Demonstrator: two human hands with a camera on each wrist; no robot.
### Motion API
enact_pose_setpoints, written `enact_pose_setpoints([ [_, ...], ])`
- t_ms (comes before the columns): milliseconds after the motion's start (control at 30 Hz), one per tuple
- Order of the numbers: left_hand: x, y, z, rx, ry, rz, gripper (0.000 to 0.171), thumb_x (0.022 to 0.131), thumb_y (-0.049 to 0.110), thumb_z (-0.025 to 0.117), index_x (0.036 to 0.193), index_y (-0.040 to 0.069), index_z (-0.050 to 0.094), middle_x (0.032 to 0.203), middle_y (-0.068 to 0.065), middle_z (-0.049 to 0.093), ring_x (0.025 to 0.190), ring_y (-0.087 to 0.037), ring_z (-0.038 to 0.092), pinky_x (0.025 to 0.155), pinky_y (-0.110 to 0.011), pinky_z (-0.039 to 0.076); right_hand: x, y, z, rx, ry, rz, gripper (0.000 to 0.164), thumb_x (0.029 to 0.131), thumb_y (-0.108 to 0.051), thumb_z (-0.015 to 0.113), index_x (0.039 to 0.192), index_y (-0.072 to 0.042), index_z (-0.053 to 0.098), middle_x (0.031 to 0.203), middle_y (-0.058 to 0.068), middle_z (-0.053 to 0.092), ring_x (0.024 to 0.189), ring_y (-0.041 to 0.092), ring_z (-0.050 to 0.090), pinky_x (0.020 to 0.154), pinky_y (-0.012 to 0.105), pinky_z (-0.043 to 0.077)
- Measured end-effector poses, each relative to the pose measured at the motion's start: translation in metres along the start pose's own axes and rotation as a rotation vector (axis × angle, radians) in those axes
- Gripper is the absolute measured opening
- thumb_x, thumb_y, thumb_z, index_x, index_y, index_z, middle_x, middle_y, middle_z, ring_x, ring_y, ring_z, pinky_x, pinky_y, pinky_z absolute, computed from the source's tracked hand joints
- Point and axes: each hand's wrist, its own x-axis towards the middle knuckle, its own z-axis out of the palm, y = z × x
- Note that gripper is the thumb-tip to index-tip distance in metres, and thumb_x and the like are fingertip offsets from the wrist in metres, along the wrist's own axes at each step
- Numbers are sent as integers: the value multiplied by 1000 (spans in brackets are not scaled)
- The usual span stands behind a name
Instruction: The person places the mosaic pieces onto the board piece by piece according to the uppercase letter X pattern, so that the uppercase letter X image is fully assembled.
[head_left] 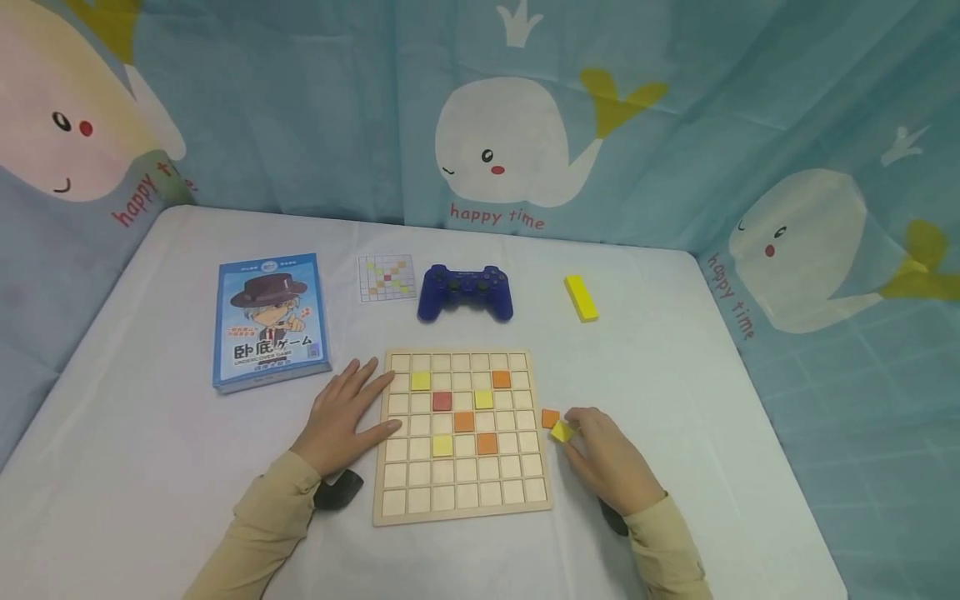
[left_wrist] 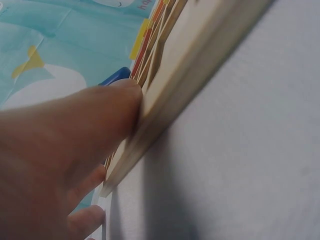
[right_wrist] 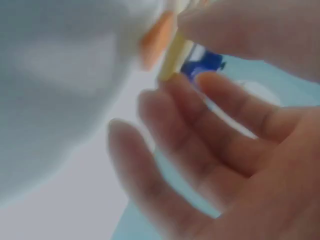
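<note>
My right hand (head_left: 609, 458) pinches a yellow square tile (head_left: 562, 431) between thumb and fingers, just off the right edge of the wooden grid board (head_left: 420, 500). In the right wrist view the same tile is seen edge-on at the thumb. Close beside it, an orange tile (head_left: 551, 418) lies on the table. With fingers spread, my left hand (head_left: 337, 425) rests at the board's left edge, thumb and index fingertips touching the frame. Several yellow and orange tiles and a red tile (head_left: 442, 402) sit in the board's squares.
Behind the board are a blue game controller (head_left: 465, 292), a small card printed with a coloured grid (head_left: 386, 278) and a yellow block (head_left: 581, 298). A blue game box (head_left: 272, 317) lies at the left. A whale-print curtain (head_left: 337, 125) hangs around the white table.
</note>
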Motion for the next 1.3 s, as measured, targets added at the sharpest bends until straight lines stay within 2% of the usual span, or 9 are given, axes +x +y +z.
enact_pose_setpoints([
  [100, -1, 0, -1, -3, -5, -12, 69, 87, 44, 65, 144, 12, 42, 155, -17, 27, 145, -39, 13, 115, -60, 11, 12, -11, -3, 34, 5, -102, 36, 77, -4, 78, 106, -1, 57, 102, 6, 62, 97, 18, 60, 82, 30, 54],
  [267, -2, 0, -4, -9, -9, -26, 70, 87, 44, 65, 145, 12, 42, 156, -16, 26, 145, -39, 12, 115, -59, 10, 34, -31, -3, 53, -40, -273, 30, 76, -3, 78, 100, -8, 61, 103, 0, 61, 96, 14, 59, 83, 24, 54],
  [433, -1, 0, -3, -11, -16, -22, 70, 87, 44, 64, 145, 12, 41, 156, -16, 25, 146, -38, 11, 116, -59, 9, 53, -51, 8, -4, -57, -432, 18, 81, -8, 74, 95, -12, 62, 96, -3, 61, 91, 12, 60, 80, 20, 53],
  [567, 0, -1, 0, -14, -15, -17, 70, 87, 44, 65, 145, 12, 42, 156, -16, 26, 145, -39, 12, 115, -59, 9, 63, -69, 17, -10, -74, -541, 14, 85, -12, 70, 96, -13, 62, 96, -4, 61, 90, 10, 60, 80, 18, 52],
  [667, 0, -2, 2, -10, -4, -7, 70, 87, 45, 65, 144, 12, 42, 155, -16, 27, 145, -39, 13, 115, -60, 10, 65, -83, 20, 17, -119, -580, 17, 85, -13, 71, 99, -15, 63, 100, -5, 61, 93, 9, 59, 82, 18, 51],
  [867, 0, -3, 1, -3, 12, 7, 69, 87, 44, 65, 144, 12, 42, 155, -17, 27, 145, -39, 14, 114, -60, 11, 67, -104, 28, -15, -180, -623, 16, 87, -18, 69, 102, -18, 64, 101, -7, 61, 90, 8, 59, 81, 18, 50],
  [1100, 1, -1, 0, 0, -2, 0, 69, 87, 44, 65, 145, 13, 42, 156, -16, 27, 145, -38, 13, 115, -59, 11, 72, -115, 32, -64, -173, -640, 13, 88, -19, 68, 100, -20, 64, 99, -9, 61, 85, 6, 57, 75, 17, 49],
  [1300, 1, 0, 0, -9, 3, 3, 68, 87, 43, 65, 144, 13, 43, 155, -16, 27, 145, -38, 14, 115, -59, 11, 74, -121, 34, -116, -200, -671, 12, 90, -22, 65, 102, -20, 65, 100, -9, 61, 89, 5, 58, 77, 15, 49],
])
